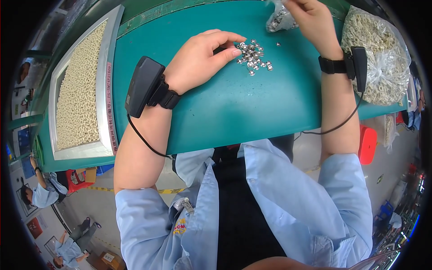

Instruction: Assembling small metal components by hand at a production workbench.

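Note:
A small heap of shiny round metal parts [253, 55] lies loose on the green mat. My left hand [202, 56] rests at the heap's left edge, thumb and forefinger apart, their tips touching or nearly touching the nearest pieces. Towards the far edge, my right hand [312, 20] pinches the top of a clear plastic bag [281, 19] that holds more such metal parts. One stray metal piece [278, 44] sits between the heap and my right wrist. The right fingertips are partly cut off by the picture's upper edge.
On the left stands a metal-framed tray [108, 90] filled with rows of small cream parts. A large knotted plastic bag [375, 58] of pale parts is at the right, beside my right wrist. Cables run from both wristbands. A red stool [367, 145] stands below the green table [234, 117].

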`<state>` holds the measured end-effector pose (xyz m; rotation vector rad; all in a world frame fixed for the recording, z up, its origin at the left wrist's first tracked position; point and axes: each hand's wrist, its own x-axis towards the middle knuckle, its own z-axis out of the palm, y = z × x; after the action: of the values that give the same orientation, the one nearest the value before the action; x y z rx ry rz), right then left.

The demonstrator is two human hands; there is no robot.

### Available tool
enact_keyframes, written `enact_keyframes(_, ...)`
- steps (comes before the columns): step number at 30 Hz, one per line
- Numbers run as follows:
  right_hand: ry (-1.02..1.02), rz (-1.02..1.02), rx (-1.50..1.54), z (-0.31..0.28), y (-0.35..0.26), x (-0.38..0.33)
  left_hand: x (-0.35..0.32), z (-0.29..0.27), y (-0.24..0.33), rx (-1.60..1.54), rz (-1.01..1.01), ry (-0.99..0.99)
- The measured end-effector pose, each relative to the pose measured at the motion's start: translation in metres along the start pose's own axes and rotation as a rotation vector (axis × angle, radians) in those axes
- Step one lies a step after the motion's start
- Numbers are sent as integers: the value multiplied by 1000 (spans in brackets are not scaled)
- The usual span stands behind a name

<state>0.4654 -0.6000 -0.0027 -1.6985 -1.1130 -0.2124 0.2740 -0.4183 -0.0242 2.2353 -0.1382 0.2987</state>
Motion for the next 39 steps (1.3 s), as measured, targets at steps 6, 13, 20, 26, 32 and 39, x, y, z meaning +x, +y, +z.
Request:
enact_keyframes(6, -233, 413, 153, 4, -38, -2, -1, 0, -2, -7, 10, 3)
enact_keyframes(13, -371, 223, -265, 4, -39, -4, 0, -1, 0, -11, -4, -10)
enact_keyframes(20, -159, -448, -492, -1, -47, -1, -1, -1, -1, 11, -1, -17)
enact_keyframes(26, -552, -27, -602, -1, -46, -9, 0, -4, 2, 61, -24, -71)
enact_keyframes(32, -554, -25, -626, 3, -38, -15, 0, -5, 3, 84, -14, -66)
enact_keyframes(39, -559, 52, -653, 9, -44, -14, 0, -4, 2, 88, -8, -61)
